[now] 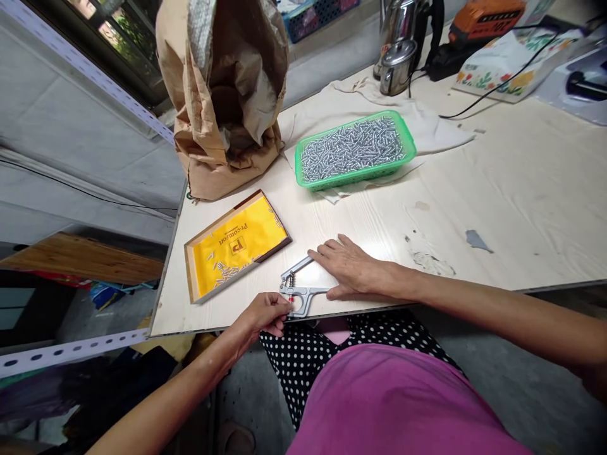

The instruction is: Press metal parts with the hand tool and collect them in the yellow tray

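A grey metal hand press point(303, 296) lies at the table's front edge, with two handles, a small spring and a red part by its C-shaped jaw. My right hand point(353, 268) spans its handles, fingertips on the upper one and the heel of the hand by the lower one. The handles stand apart. At the jaw, my left hand point(270, 311) has thumb and fingers pinched together; whatever is between them is too small to make out. Left of the tool, a shallow box point(193, 273) with a yellow lining holds small silvery metal pieces point(226, 273), mostly in its near corner.
A green plastic basket point(300, 165) full of small metal springs or screws point(353, 148) stands on a white cloth point(434, 126). Behind the box is an open brown paper bag point(208, 170). A metal pot point(397, 66), an orange battery pack point(486, 20) and a black cable point(497, 88) are at the back right.
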### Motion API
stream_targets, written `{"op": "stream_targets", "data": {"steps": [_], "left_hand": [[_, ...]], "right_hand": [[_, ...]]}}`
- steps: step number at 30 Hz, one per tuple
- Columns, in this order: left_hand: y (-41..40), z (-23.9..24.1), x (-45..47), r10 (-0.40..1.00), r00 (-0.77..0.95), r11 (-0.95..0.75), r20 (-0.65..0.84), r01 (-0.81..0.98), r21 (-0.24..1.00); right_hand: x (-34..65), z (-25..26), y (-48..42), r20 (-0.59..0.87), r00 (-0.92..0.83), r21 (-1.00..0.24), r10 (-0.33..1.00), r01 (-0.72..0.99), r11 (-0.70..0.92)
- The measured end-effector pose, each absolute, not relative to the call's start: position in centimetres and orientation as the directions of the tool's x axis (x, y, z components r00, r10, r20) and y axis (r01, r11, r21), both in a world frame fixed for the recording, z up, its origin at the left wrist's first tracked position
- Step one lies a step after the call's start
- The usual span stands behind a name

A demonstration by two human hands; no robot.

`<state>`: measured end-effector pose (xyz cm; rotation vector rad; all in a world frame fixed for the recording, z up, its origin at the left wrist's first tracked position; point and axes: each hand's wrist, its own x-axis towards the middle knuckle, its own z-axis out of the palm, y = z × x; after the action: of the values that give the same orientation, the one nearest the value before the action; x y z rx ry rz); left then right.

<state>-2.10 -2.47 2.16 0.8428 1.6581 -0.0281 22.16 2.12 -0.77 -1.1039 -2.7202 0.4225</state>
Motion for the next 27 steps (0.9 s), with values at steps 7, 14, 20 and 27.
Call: {"op": "stream_targets", "data": {"steps": [7,14,20,27], "left_hand": [[-3.4,2.4,-1.9,0.653,-0.068,0.557,-0.754,0.717,0.418],[-3.3,2.1,0.8,0.900,0.423,-0.372,-0.101,0.869,0.326],[-0.1,1.0,1.9,0.716,0.679,-0.623,-0.162,0.726,0.289],[0.7,1.4,3.6,0.664,0.727,-0.679,-0.174,0.684,0.268]], "right_hand": [[22.3,-0.3,0.3,0.112,-0.697,-0.369,0.708,0.632,0.681],[21.8,-1.6,-0.5,0.139,-0.670,-0.369,0.729,0.648,0.666],[23.4,-1.5,-1.2,0.126,-0.594,-0.362,0.795,0.718,0.594],[23.9,0.2,-1.4,0.040,-0.595,-0.334,0.802,0.749,0.572]]}}
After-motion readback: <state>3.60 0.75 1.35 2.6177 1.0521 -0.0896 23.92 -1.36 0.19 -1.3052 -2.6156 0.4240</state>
